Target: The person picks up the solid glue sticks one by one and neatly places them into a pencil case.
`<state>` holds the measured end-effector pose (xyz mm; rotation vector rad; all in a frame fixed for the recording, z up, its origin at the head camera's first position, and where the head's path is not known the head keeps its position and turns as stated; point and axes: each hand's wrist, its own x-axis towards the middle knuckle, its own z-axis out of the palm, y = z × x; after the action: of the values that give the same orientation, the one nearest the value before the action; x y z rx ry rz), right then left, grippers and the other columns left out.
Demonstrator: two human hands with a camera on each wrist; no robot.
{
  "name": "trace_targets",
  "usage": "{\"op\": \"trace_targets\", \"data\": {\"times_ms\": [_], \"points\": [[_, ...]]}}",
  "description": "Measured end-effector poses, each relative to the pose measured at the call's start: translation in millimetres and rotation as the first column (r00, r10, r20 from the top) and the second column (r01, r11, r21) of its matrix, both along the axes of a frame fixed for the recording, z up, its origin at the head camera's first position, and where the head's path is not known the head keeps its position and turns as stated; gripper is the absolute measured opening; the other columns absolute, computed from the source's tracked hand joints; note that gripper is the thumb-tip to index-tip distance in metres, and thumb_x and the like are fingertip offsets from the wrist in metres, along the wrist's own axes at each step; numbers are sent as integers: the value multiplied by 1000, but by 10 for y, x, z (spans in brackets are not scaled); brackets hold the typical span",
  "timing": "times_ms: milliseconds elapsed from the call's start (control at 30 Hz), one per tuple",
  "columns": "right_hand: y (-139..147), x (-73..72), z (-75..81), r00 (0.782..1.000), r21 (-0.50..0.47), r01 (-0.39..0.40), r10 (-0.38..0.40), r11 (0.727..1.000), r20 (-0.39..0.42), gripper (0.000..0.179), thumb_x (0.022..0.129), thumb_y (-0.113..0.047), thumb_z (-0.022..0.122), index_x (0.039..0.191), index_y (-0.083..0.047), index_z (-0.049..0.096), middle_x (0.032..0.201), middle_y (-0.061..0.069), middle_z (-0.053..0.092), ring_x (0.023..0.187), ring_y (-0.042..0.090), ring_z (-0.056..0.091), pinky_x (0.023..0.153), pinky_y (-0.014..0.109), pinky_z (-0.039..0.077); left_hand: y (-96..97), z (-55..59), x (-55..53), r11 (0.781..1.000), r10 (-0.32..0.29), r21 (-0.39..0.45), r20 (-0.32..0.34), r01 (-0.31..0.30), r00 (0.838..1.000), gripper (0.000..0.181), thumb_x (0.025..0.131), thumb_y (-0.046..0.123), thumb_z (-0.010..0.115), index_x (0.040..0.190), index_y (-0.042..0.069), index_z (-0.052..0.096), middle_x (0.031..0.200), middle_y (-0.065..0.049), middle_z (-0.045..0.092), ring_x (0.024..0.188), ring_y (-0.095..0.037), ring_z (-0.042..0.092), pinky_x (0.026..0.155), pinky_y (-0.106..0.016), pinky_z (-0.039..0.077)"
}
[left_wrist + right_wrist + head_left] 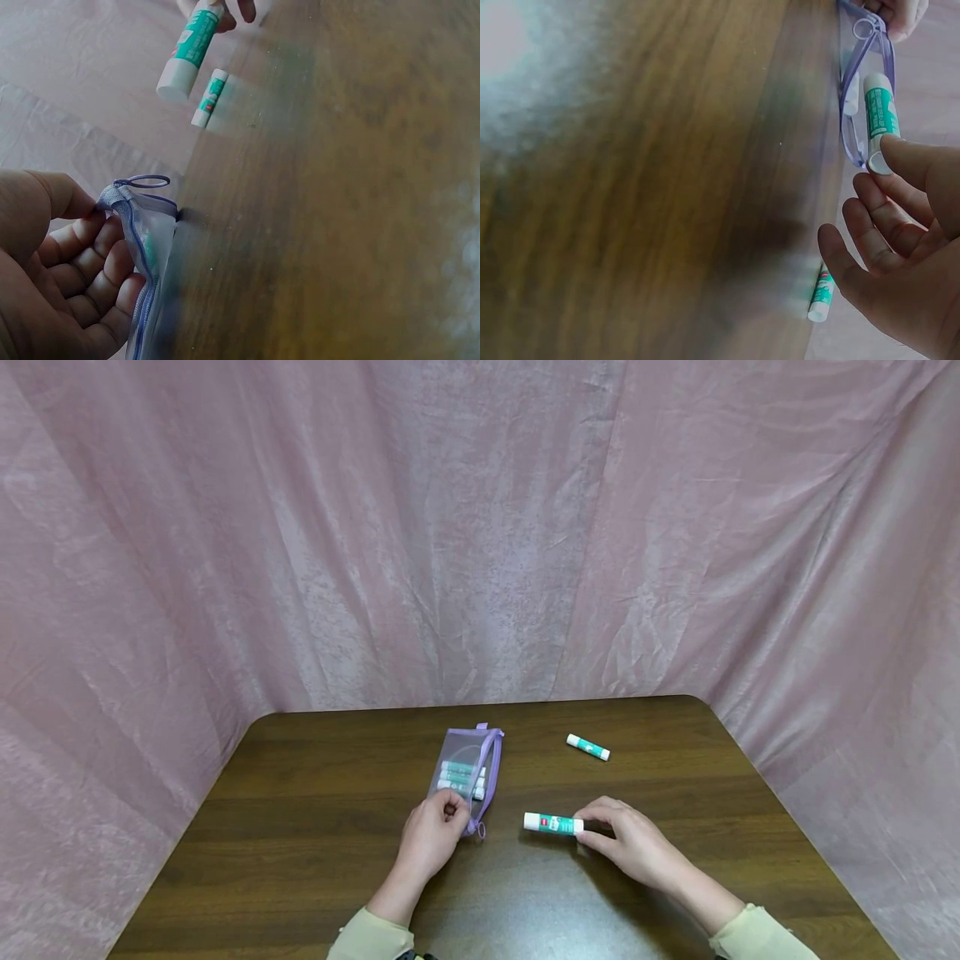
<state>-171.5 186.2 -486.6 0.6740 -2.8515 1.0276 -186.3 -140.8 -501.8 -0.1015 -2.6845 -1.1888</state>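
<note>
A see-through mesh zipper pouch (459, 747) with purple trim lies on the table, its zipper side parted toward the right. Several green-and-white glue sticks (459, 773) show through the mesh. My left hand (433, 833) pinches the pouch's near corner between thumb and forefinger, close to the zipper's ring pull (150, 181). Just right of the pouch, my right hand (630, 843) holds another glue stick (553, 824) by its right end cap, the stick pointing left toward the pouch. In the right wrist view this glue stick (880, 112) overlaps the pouch opening.
One more glue stick (588, 747) lies on the brown wooden table (322, 793), right of the pouch and farther back. A pink curtain (480, 543) hangs behind the table's far edge and along both sides.
</note>
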Motion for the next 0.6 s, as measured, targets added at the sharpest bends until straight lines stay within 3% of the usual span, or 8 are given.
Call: {"op": "trace_targets", "data": {"times_ms": [233,600], "points": [[-32,-80,18,999,-4,-16,16,1000,-43,13,92,-27,74,103,-33,71,107,-19,64,107,7,60,92,42,49,-4,-20,-7,1000,-2,-5,-2,2,1000,9,90,21,65,81,23,64,72,13,59,64,-8,53,63,-31,44],[-68,-186,51,1000,-4,15,-15,1000,-27,14,91,-28,75,104,-33,71,105,-21,64,106,6,61,89,41,49,-4,-13,-2,1000,-4,-4,4,4,1000,9,90,21,65,81,23,64,72,12,59,63,-8,52,63,-31,43]]}}
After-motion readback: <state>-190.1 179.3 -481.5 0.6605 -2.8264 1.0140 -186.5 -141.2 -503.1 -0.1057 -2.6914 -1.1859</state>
